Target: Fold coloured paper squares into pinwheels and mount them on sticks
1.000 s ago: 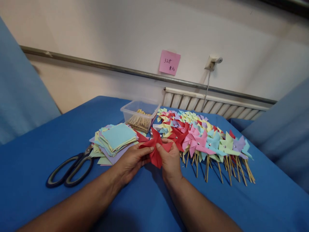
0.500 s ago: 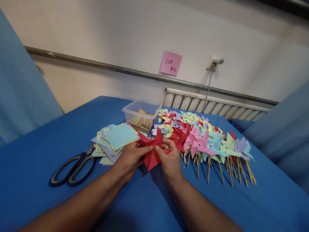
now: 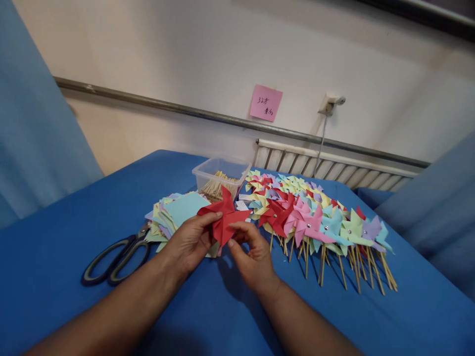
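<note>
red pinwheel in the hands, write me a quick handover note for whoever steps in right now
Left hand: pinches the folded red pinwheel by its left side, lifted off the blue table.
Right hand: fingertips at the pinwheel's lower edge; firm grip or not cannot be told.
Around: paper squares behind the left hand, scissors to their left, tub of sticks behind, finished pinwheels on sticks to the right.
Done: red paper folded into blades.
Left: no stick or pin shows on it yet.

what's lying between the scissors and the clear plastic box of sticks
In the head view, the stack of paper squares lies between the scissors and the plastic box.
</note>
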`<move>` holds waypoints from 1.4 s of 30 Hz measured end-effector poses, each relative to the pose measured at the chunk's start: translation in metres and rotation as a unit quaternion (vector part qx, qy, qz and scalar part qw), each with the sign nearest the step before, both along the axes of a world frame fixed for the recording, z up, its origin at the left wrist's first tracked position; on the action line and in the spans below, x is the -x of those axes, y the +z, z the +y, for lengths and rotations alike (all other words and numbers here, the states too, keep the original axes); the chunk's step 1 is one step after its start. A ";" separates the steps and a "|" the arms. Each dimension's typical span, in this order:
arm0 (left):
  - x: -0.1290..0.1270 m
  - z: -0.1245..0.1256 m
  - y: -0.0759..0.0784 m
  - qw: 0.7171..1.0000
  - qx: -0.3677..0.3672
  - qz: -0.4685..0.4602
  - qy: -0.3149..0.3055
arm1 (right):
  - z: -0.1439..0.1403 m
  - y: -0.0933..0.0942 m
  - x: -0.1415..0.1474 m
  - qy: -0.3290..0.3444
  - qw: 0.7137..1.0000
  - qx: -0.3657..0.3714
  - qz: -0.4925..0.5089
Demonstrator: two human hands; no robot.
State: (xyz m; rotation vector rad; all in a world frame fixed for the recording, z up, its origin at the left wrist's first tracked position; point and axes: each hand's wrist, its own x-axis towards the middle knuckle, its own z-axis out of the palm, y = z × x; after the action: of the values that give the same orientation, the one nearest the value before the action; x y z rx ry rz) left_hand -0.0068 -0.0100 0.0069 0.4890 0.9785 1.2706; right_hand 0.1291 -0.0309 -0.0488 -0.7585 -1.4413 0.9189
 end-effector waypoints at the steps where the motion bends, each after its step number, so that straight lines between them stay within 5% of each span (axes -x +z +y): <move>1: -0.001 -0.001 -0.001 1.000 -0.007 0.005 -0.003 | 0.001 0.000 -0.001 -0.003 1.000 -0.002 -0.001; 14: -0.014 -0.008 -0.012 0.993 -0.079 0.080 -0.032 | 0.009 0.004 -0.002 -0.048 0.985 0.140 0.084; 42: -0.018 -0.009 -0.012 0.990 -0.055 0.126 -0.034 | 0.009 0.007 -0.001 -0.109 0.980 0.145 0.080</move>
State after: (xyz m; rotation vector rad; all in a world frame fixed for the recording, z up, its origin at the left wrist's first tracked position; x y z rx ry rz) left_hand 0.0116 -0.0192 -0.0052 0.7770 1.0960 1.2238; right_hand 0.1298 -0.0215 -0.0417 -1.0133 -1.0716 1.0046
